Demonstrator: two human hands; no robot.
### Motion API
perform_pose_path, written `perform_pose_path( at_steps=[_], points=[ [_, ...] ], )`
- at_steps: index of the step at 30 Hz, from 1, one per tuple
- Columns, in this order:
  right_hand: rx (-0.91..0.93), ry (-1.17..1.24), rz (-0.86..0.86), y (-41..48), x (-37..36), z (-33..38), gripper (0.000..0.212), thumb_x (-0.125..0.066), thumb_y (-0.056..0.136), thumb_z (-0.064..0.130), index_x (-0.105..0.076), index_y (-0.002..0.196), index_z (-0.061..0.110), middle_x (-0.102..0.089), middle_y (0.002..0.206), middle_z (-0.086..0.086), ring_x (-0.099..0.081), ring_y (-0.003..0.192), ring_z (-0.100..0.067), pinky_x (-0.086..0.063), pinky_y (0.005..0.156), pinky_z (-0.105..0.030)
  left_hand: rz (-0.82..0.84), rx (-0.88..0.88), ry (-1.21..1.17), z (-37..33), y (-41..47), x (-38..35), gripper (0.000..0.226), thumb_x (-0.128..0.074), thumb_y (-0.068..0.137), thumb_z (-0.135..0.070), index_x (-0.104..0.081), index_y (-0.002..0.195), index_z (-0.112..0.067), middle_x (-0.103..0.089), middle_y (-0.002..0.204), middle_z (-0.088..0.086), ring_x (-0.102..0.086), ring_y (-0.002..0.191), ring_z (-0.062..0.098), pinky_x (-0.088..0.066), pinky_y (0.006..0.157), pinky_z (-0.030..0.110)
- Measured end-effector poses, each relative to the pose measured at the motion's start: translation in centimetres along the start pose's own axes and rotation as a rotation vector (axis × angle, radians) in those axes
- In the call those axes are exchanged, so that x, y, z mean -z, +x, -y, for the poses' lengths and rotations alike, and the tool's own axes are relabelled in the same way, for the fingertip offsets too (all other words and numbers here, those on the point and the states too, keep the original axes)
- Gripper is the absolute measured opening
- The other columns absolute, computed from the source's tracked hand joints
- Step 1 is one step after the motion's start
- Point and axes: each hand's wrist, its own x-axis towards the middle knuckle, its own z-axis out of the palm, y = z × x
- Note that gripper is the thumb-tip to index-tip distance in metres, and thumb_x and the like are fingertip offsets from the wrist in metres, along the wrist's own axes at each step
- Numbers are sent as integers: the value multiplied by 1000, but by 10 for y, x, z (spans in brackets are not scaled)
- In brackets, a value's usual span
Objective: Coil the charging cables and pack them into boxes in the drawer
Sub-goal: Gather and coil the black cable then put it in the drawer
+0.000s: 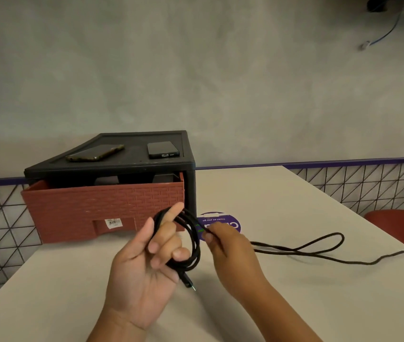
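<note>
Above the tabletop (282,201), a black cable (194,245) is looped in a coil around the curled fingers (153,247) of the left hand (141,272), plug dangling below, while the right hand (229,245) pinches its free length, which trails right along the tabletop, near a red drawer (102,206) standing ajar under two phones (95,153).

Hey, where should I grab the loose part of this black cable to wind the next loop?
Likely pinch the loose run just right of the coil, from above: it lies flat on the table trailing right, the left hand holds the coil, and the right hand pinches it there.
</note>
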Motion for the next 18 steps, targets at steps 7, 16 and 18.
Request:
perform_pose_path(
  at_steps=[7, 16, 18],
  points=[
    [88, -399, 211, -8, -1, 19, 35, -47, 93, 21, -39, 128, 23, -53, 122, 4, -48, 111, -20, -31, 97, -30, -184, -163, 232, 8, 4, -18, 103, -93, 36, -28, -48, 126, -5, -44, 58, -2, -39, 41, 9, -48, 50, 24],
    [-96, -430, 46, 5, 26, 8, 25, -50, 94, 20, -55, 118, 17, -45, 122, -1, -49, 108, -22, -39, 79, -24, -310, -175, 110, -2, 7, -19, 83, -82, 48, -23, -53, 123, -2, -35, 51, -7, -28, 36, 4, -42, 43, 18],
    [-212, -364, 19, 7, 36, 5, 19, -50, 94, 23, -57, 110, 16, -54, 107, -2, -52, 93, -21, -36, 67, -26, -336, -153, 90, -6, 7, -17, 72, -79, 51, -26, -62, 116, -2, -30, 46, -8, -15, 38, 5, -38, 39, 17]
  ],
)
